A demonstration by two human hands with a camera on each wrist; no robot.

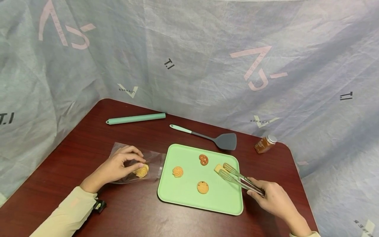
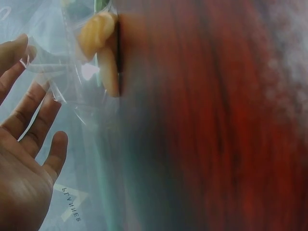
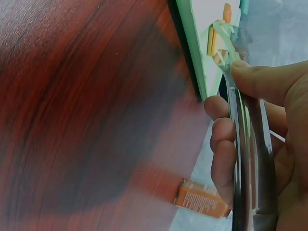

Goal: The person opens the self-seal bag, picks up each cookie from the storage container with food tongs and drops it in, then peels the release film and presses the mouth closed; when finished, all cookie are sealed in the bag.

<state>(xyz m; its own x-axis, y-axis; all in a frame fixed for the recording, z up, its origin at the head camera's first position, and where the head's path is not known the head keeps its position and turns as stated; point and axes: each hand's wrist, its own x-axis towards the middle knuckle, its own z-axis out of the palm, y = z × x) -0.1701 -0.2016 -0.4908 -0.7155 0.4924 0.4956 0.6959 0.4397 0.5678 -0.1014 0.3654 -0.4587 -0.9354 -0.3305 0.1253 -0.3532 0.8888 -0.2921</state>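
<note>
My left hand (image 1: 122, 164) pinches the film of a clear plastic bag (image 1: 154, 161) lying left of the tray. Inside it are yellow cookies (image 1: 142, 171), seen from the side through the film in the left wrist view. My right hand (image 1: 273, 199) grips metal tongs (image 1: 241, 183) with green slotted tips. Those tips reach over the right part of a light green tray (image 1: 183, 197), one on each side of a square yellow cookie (image 1: 218, 168). A pretzel-shaped cookie (image 1: 203, 160), a swirled cookie (image 1: 177, 171) and a round cookie (image 1: 202, 187) also lie on the tray.
Behind the tray lies a turner (image 1: 226, 141) with a grey blade. A mint-green rod (image 1: 136, 118) is at the back left of the dark red table (image 1: 124, 210). At the back right stands a silver-lidded jar (image 1: 264, 145). A grey cloth (image 1: 189, 65) hangs behind the table.
</note>
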